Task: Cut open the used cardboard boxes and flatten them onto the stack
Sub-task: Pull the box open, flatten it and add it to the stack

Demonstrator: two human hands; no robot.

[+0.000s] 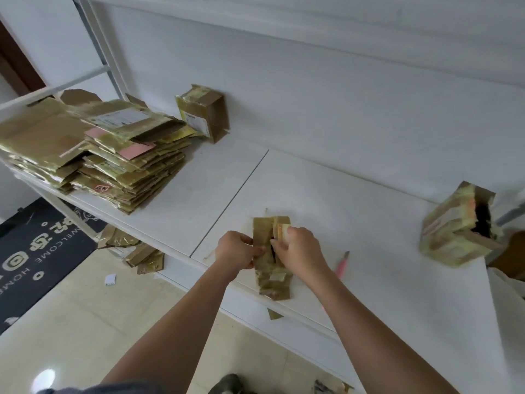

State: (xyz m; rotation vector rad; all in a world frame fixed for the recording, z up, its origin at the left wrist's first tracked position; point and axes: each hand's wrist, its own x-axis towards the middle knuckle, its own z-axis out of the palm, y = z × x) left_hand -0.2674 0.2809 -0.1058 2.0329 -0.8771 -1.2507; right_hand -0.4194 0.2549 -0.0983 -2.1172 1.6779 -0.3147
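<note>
A small taped cardboard box (271, 260) is being held over the front part of the white shelf top (355, 223), partly past its front edge. It is being gripped from both sides: the left hand (237, 251) is being curled round its left side, and the right hand (298, 248) is being closed on the torn flaps at its top, the fingers (279, 245) being hooked into the opening (how deep they are reaching cannot be told).

Just beside the right forearm, a pink utility knife (342, 264) is lying on the shelf top, not being touched by any hand.

The stack of flattened boxes (93, 149) is lying well apart, at the far left of the same surface, its edges being spread unevenly. Near it, against the white back wall (341, 95), a brown box with a label (203, 113) is standing on its side. At the right edge, a bigger taped box (457, 226) with a dark opening is standing tilted (this part is blurred).

Below the shelf, some cardboard scraps (133, 250) are lying on a lower level, and a dark welcome mat (37, 251) is lying on the tiled floor (93, 322). A small white paper piece (110, 279) is lying on the floor near the mat.
</note>
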